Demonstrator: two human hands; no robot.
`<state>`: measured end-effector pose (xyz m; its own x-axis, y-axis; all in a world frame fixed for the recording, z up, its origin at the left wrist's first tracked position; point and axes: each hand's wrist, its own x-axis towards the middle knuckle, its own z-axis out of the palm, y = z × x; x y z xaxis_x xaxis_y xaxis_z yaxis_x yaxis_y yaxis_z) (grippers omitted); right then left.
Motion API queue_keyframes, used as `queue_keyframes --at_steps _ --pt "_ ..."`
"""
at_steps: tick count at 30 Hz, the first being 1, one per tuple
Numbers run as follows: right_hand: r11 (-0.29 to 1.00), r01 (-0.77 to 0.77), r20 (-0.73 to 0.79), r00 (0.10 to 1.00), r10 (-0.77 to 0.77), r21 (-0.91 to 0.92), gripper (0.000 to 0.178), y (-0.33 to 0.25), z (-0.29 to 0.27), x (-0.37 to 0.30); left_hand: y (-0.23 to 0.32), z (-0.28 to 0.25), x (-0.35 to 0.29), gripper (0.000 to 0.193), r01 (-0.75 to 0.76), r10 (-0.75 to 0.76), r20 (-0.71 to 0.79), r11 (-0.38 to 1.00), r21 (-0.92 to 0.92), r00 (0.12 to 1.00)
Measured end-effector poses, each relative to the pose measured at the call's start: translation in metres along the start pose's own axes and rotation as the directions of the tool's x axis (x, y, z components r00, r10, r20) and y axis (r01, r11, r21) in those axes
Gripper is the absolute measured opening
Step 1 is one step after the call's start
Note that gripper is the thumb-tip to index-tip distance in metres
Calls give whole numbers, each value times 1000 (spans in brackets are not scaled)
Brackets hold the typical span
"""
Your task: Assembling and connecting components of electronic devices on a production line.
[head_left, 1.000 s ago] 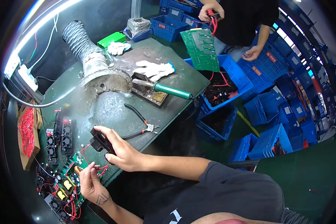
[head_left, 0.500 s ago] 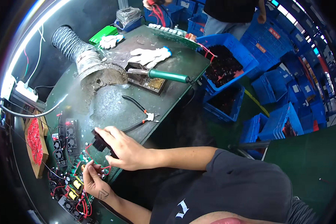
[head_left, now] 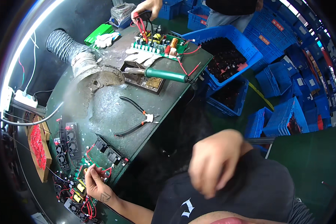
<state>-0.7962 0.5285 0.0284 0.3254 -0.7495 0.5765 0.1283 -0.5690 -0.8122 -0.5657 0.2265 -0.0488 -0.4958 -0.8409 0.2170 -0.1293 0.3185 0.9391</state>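
Observation:
My left hand (head_left: pixel 95 183) is at the table's near left corner. Its fingers pinch thin red wires (head_left: pixel 100 171) that run from a green circuit board (head_left: pixel 80 188) with yellow parts. Just beyond it a long black part (head_left: pixel 110 151) lies on the green table (head_left: pixel 100 104), near the edge. My right hand (head_left: pixel 212 164) hangs blurred in the air close to the camera, over my dark shirt. Its fingers are loosely bent and hold nothing.
Black-handled pliers (head_left: pixel 136 119) lie mid-table, and a green-handled soldering iron (head_left: pixel 164 74) rests on a tray. Another person's hand (head_left: pixel 145 9) holds wires of a green board (head_left: pixel 160 43) by white gloves (head_left: pixel 140 56). A grey duct hose (head_left: pixel 69 50), black fans (head_left: pixel 65 143) and blue crates (head_left: pixel 231 52) surround them.
My right hand let go of the black part and rose toward the camera. The other person set the big green board down on the table's far end.

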Motion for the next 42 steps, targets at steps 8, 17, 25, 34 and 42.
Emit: queue_keyframes --at_steps 8,17,25,34,42 --pt "317 -880 -924 275 -266 -353 14 -44 -97 -117 0 0 3 24 -17 17 5 1000 13 1000" --pt "-380 -778 -771 600 -212 -501 11 -5 -205 -166 8 -2 -2 22 -10 10 8 1000 27 1000" --pt "-306 -819 -851 523 -51 -485 15 -14 -215 -154 12 2 -1 22 2 -2 4 998 62 1000" --pt "-38 -966 -966 257 -38 -256 12 -38 -202 -122 12 -3 -6 20 31 -31 4 999 12 1000" --pt "192 -843 -751 317 -579 -503 12 -61 -84 -81 14 -3 -8 19 8 -8 24 1000 22 1000"
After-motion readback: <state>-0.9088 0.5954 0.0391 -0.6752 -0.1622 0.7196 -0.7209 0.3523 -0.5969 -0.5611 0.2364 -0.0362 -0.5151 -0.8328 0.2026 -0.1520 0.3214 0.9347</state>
